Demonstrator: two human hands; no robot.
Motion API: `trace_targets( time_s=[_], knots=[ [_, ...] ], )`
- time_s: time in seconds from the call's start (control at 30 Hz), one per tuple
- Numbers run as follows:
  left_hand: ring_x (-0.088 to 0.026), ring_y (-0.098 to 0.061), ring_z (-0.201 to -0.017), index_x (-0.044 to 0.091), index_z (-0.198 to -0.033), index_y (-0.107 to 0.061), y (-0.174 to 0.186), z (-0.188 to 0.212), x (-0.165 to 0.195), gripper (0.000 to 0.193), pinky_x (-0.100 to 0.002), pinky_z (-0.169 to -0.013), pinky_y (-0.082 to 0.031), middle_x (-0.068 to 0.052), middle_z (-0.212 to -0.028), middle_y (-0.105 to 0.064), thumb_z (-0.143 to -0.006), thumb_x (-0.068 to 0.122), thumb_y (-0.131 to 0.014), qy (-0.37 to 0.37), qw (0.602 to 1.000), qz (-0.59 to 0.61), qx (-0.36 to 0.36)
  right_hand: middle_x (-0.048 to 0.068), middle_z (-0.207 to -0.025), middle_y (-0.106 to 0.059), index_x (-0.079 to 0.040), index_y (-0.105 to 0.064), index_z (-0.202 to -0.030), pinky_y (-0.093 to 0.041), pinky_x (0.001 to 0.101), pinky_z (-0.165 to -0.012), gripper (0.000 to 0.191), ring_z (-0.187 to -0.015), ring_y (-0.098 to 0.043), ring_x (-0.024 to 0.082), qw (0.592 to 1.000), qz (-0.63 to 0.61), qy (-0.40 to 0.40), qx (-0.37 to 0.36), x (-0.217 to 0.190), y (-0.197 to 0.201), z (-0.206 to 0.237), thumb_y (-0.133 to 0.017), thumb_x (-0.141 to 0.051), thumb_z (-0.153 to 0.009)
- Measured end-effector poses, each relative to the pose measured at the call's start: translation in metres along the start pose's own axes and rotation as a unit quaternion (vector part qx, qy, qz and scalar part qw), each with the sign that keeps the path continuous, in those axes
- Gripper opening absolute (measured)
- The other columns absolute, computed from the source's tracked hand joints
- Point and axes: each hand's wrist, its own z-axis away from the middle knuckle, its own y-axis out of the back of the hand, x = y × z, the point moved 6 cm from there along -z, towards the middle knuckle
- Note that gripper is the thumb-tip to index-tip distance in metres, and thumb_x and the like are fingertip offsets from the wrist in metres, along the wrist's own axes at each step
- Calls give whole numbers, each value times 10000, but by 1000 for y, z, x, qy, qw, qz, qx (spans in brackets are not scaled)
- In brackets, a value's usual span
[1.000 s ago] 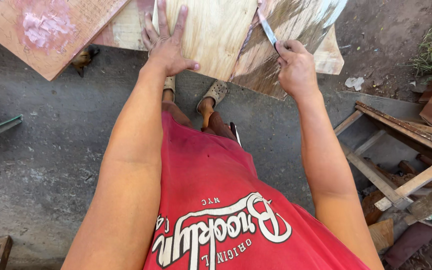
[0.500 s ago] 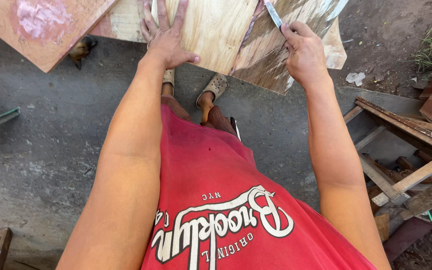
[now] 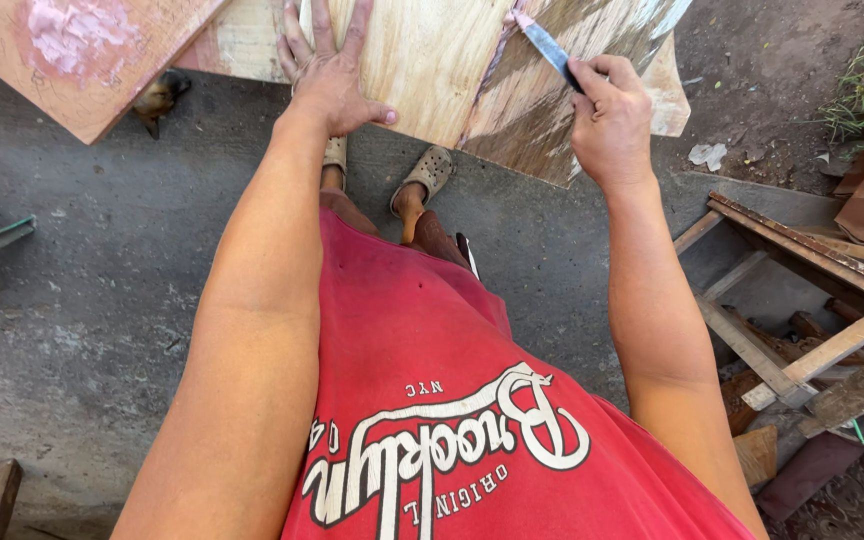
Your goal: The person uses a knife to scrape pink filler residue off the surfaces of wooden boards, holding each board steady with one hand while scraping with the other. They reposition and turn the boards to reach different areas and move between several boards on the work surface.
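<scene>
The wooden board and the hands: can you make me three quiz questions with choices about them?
1. Where is the left hand?
A. flat on the wooden board
B. on the ground
C. in a pocket

2. What colour is the shirt?
A. blue
B. red
C. green

3. How is the right hand?
A. open and empty
B. closed round a flat blade tool
C. waving

Answers: 1 A, fingers spread on the pale board. 2 B, the shirt is red with white print. 3 B, fingers grip the tool, whose blade lies on the board's seam.
</scene>
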Motion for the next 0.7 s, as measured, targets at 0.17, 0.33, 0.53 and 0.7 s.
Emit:
trace_targets(
  time_s=[0.17,0.33,0.53,0.7],
  knots=[
    [-549,195,-1531,428,-1694,27,-4,-2,0,1454,-718,-1246,24,-238,-1701,204,-637,584,-959,-3,1000,1,1,141,-1170,-662,-43,-732,-1327,-549,421,-880,444,-1038,-672,337,996,76,18,43,-6,9,-7,-733,120,-914],
    [-552,181,-1543,423,-1704,11,-12,-5,-5,1440,-725,-1251,12,-248,-1715,167,-647,585,-953,5,1000,8,-11,150,-1141,-658,-29,-719,-1318,-559,417,-882,472,-1027,-679,333,999,13,22,21,-13,10,-6,-720,132,-873],
    [-547,181,-1527,423,-1678,-7,-10,-5,-3,1426,-713,-1235,27,-257,-1713,147,-626,597,-953,-1,1000,4,4,141,-1180,-650,-63,-754,-1312,-597,310,-796,368,-1003,-679,267,996,91,2,27,-5,5,-21,-702,97,-985],
    [-558,192,-1524,397,-1695,-2,-7,-4,3,1429,-720,-1233,34,-266,-1713,137,-638,589,-944,6,1000,2,-7,142,-1161,-640,-15,-740,-1317,-584,380,-882,378,-1049,-673,257,998,1,22,53,2,10,-19,-712,89,-955]
  ],
)
